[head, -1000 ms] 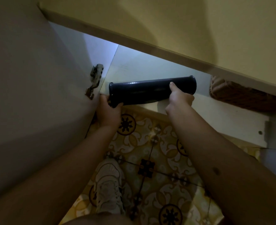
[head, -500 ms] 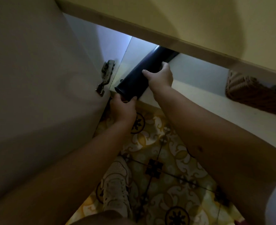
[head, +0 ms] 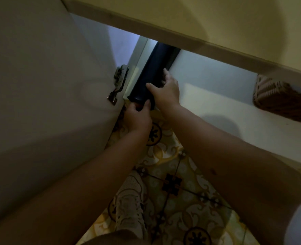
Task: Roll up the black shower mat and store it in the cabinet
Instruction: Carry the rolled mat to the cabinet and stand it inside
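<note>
The rolled black shower mat (head: 155, 68) lies lengthwise on the white cabinet shelf (head: 216, 82), close to the cabinet's left wall. Its far end is hidden under the countertop edge. My left hand (head: 137, 117) cups the near end of the roll at the shelf's front edge. My right hand (head: 165, 89) grips the roll from its right side, fingers curled over the top.
The open cabinet door (head: 49, 85) with a metal hinge (head: 118, 84) stands at the left. A woven basket (head: 280, 99) sits on the shelf at the far right. A yellowish countertop (head: 216, 20) overhangs the cabinet. Patterned floor tiles (head: 174, 183) and my white shoe (head: 130, 200) are below.
The roll has swung from lying across the cabinet front to pointing into the cabinet, and has gone further in along the left wall. Both hands followed it.
</note>
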The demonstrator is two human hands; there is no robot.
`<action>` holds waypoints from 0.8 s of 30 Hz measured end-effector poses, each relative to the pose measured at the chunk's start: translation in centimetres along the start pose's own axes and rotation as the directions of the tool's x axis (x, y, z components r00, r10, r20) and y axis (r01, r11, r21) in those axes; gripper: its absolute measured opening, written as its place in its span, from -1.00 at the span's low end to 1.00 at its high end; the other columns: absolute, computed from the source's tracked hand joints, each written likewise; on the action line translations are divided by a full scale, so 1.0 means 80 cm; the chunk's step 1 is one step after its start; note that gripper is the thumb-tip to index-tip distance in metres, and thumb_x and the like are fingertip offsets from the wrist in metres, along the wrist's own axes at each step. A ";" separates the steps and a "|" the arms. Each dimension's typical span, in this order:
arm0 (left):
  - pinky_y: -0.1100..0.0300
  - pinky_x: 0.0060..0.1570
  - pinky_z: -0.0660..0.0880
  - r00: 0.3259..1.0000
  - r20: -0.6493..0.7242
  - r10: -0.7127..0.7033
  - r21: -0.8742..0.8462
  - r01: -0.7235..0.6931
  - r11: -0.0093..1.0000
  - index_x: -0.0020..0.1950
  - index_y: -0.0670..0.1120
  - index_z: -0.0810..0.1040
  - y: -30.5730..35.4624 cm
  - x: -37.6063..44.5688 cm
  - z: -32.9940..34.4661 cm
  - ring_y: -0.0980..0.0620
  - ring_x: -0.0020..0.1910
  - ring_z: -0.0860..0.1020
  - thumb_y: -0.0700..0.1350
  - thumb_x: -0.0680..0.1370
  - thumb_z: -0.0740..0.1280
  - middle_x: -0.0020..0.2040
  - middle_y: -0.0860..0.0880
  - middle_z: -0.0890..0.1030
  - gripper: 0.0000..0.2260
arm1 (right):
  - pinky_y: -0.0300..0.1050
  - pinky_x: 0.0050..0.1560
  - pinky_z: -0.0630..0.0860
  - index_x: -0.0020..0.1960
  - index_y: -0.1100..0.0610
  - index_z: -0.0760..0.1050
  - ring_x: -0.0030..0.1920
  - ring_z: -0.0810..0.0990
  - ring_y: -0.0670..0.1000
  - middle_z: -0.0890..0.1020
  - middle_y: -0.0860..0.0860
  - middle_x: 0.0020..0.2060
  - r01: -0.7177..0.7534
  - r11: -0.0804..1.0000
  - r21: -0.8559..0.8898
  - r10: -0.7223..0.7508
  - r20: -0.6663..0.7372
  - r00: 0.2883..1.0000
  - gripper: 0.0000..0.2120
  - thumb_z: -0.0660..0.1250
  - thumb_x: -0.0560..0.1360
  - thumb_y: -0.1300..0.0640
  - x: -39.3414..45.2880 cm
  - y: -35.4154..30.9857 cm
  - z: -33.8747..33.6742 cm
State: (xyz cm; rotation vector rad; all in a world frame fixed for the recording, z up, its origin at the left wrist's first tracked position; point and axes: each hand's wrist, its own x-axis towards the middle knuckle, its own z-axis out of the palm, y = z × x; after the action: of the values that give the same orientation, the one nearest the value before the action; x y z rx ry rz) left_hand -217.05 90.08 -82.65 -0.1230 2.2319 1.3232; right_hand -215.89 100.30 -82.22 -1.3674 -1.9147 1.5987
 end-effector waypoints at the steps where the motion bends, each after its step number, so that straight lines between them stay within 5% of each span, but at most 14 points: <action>1: 0.12 -0.11 0.53 1.000 -0.002 0.001 0.009 0.000 1.000 -0.07 0.05 0.55 -0.001 0.000 0.001 0.08 -0.09 0.59 0.08 0.52 0.36 -0.10 0.07 0.63 -0.87 | 0.04 0.31 0.41 0.48 0.10 0.22 0.34 0.38 0.04 0.36 0.10 0.39 -0.018 1.000 0.014 0.018 -0.006 1.000 -0.30 0.45 0.44 0.04 -0.002 0.006 0.001; 5: 0.17 -0.21 0.49 0.999 -0.009 0.039 0.078 -0.038 0.996 -0.15 0.07 0.52 0.003 0.003 0.005 0.11 -0.16 0.58 0.07 0.51 0.37 -0.15 0.09 0.62 -0.89 | 0.04 0.31 0.41 0.48 0.14 0.22 0.34 0.41 0.06 0.43 0.11 0.38 -0.015 0.999 0.030 0.014 0.022 1.000 -0.31 0.42 0.46 -0.02 -0.003 0.016 0.004; 9: 0.00 0.00 0.55 0.998 -0.035 0.045 0.103 -0.041 0.994 -0.03 -0.04 0.57 0.022 0.020 0.008 -0.04 -0.04 0.59 -0.03 0.54 0.31 -0.06 0.00 0.63 -0.89 | -0.18 0.24 0.27 0.54 0.14 0.03 0.42 0.29 0.11 0.30 0.14 0.46 0.020 0.999 -0.034 -0.015 0.141 0.990 -0.16 0.43 0.44 -0.03 0.010 0.004 0.020; 15: 0.07 0.00 0.54 0.998 -0.008 0.056 0.125 -0.054 0.991 -0.08 -0.01 0.56 0.042 0.038 0.004 0.01 -0.04 0.59 -0.02 0.52 0.37 -0.06 -0.01 0.64 -0.93 | -0.10 0.23 0.36 0.55 0.13 -0.10 0.38 0.34 0.14 0.30 0.16 0.45 0.045 0.987 -0.155 0.000 0.282 0.960 -0.14 0.38 0.49 -0.04 0.043 -0.011 0.018; 19: 0.04 0.14 0.53 0.999 0.038 -0.009 -0.036 0.010 0.999 0.11 -0.02 0.57 0.037 0.027 0.000 0.05 0.04 0.59 -0.06 0.54 0.36 0.04 0.02 0.64 -0.83 | -0.13 0.26 0.31 0.55 0.12 -0.13 0.42 0.30 0.11 0.25 0.14 0.49 0.074 0.980 -0.184 -0.006 0.348 0.938 -0.11 0.39 0.48 -0.04 0.045 -0.006 0.004; 24: 0.06 0.24 0.47 0.999 0.033 -0.007 -0.207 0.013 0.978 0.35 -0.04 0.45 0.035 0.010 -0.003 0.08 0.17 0.53 -0.20 0.54 0.33 0.21 0.01 0.58 -0.63 | 0.04 0.35 0.37 0.54 0.13 0.06 0.40 0.35 0.05 0.29 0.11 0.47 0.051 0.998 -0.039 -0.034 0.356 0.934 -0.25 0.39 0.48 0.16 0.026 0.007 -0.033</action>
State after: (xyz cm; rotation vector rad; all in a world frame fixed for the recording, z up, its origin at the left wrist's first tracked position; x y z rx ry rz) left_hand -218.82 91.47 -80.74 -0.1869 2.0589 1.5396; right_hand -214.78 103.53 -82.48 -1.1003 -2.1779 1.8959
